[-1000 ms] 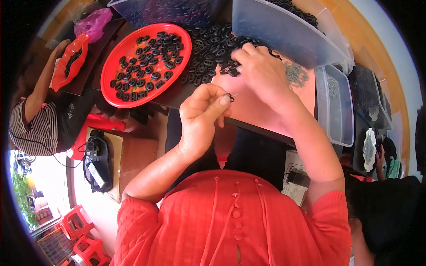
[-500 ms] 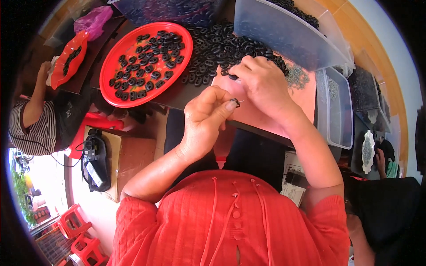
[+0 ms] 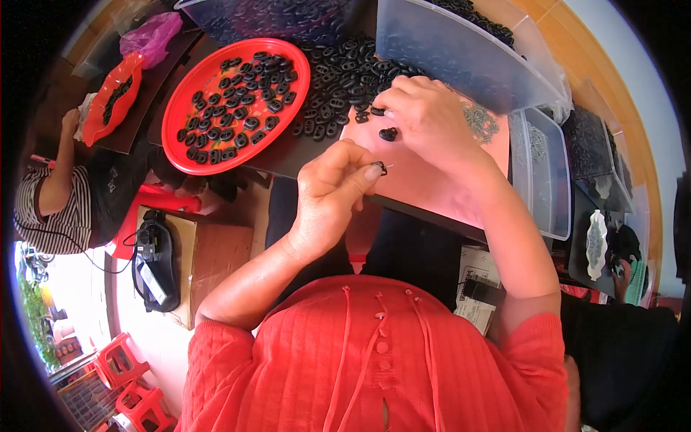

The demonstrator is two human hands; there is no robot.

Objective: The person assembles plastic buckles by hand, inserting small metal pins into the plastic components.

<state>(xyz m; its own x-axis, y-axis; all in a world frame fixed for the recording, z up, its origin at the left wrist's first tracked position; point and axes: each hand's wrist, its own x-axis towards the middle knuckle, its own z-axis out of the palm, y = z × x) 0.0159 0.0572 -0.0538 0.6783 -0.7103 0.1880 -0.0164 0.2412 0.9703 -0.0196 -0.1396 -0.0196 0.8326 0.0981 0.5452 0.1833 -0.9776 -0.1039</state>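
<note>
My left hand [image 3: 337,183] is closed in a pinch in front of me. Between its thumb and forefinger is a small dark part [image 3: 380,168] with a thin metal bit sticking out, mostly hidden by the fingertips. Over the pink sheet [image 3: 439,180], my right hand [image 3: 428,119] is curled with its fingertips closed at a black two-holed cord lock [image 3: 377,111]. Just below those fingers is another black cord lock [image 3: 389,134]; whether it touches the hand is unclear. A heap of black cord locks [image 3: 338,79] spreads beyond both hands.
To the left, a round red tray [image 3: 173,108] holds many cord locks. Small silver springs [image 3: 481,124] lie piled right of my right hand. Clear plastic bins [image 3: 461,61] stand behind and a shallow bin [image 3: 543,209] at right. Another person's arm [image 3: 59,169] is at far left.
My right hand has shifted slightly right and up, away from the sheet's middle. Black pieces now show on the sheet beside its fingers. The left hand stays nearly still with its small part.
</note>
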